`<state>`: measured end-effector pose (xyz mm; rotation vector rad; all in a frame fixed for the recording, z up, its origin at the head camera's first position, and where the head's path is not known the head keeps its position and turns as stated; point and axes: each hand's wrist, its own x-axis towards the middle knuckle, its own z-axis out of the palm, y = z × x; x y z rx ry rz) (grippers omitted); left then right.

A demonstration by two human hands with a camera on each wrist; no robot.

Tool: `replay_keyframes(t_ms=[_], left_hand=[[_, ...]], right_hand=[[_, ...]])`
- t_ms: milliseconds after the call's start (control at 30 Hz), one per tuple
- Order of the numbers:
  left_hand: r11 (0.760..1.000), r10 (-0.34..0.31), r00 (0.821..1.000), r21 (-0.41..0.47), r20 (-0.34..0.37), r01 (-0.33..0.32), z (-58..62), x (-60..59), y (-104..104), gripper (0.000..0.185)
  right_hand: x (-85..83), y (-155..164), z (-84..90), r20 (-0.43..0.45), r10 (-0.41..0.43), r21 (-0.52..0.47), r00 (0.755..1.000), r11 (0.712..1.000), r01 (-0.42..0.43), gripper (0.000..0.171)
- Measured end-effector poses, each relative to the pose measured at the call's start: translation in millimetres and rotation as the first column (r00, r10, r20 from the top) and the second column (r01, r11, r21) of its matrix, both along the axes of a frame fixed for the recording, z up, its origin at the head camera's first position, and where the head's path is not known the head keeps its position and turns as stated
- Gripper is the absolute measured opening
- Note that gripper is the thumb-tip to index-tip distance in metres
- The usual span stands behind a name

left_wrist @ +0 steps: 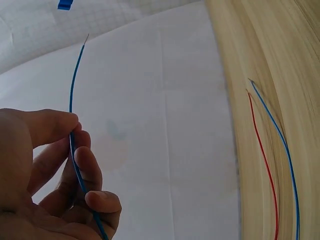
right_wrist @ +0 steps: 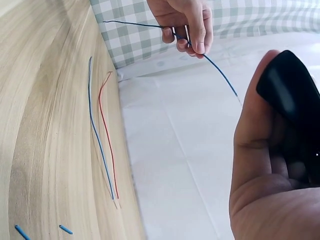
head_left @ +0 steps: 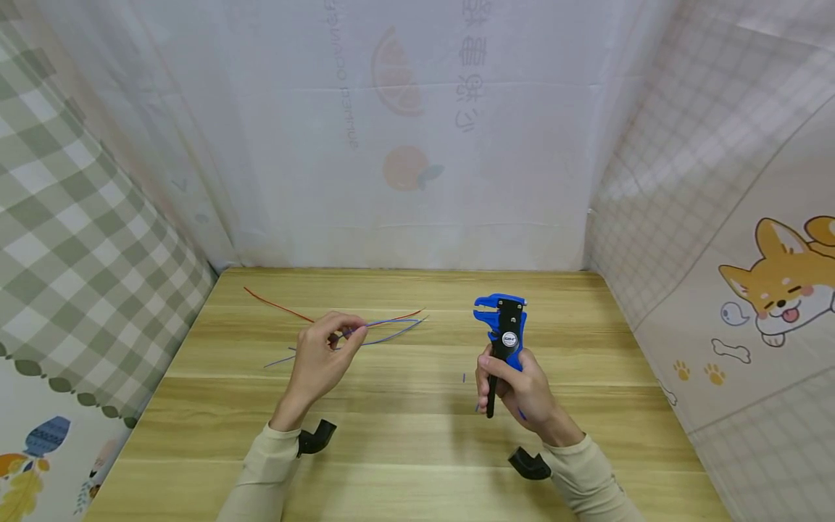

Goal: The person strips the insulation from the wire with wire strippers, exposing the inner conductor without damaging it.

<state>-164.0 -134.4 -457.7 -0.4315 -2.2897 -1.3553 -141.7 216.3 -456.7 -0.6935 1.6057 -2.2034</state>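
Observation:
My left hand (head_left: 329, 355) pinches a thin blue wire (left_wrist: 72, 90) between thumb and fingers, above the table. One end of this wire points up past the fingertips and shows a short bare metal tip; the other end trails beyond the hand in the right wrist view. My right hand (head_left: 525, 388) grips a blue and black wire stripper (head_left: 509, 330), its head pointing away from me and its jaws apart with nothing between them. On the table under the left hand lie a red wire (right_wrist: 105, 130) and a second blue wire (right_wrist: 96, 127), side by side with bare ends.
Two short blue pieces of insulation, one (right_wrist: 65, 229) smaller than the other (right_wrist: 21, 232), lie on the wooden table (head_left: 404, 449) near the right hand. A white curtain (head_left: 293, 181) hangs behind it, with patterned cloths on both sides. A black fitting sits at each cuff.

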Motion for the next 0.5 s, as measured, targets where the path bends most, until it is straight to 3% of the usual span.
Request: replay_keyframes(t_ms=[267, 500], left_hand=[[0.999, -0.014, 1.0, -0.032, -0.003, 0.014, -6.5, 0.2, 3, 0.007], [0.997, -0.021, 1.0, -0.071, -0.011, 0.021, -21.2, -0.8, 9, 0.009]], right_hand=[[-0.1, 2, 2.4, -0.004, 0.04, -0.002, 0.999, 0.999, -0.04, 0.018], [-0.6, 3, 2.3, -0.006, 0.061, -0.009, 0.998, 0.998, -0.061, 0.02]])
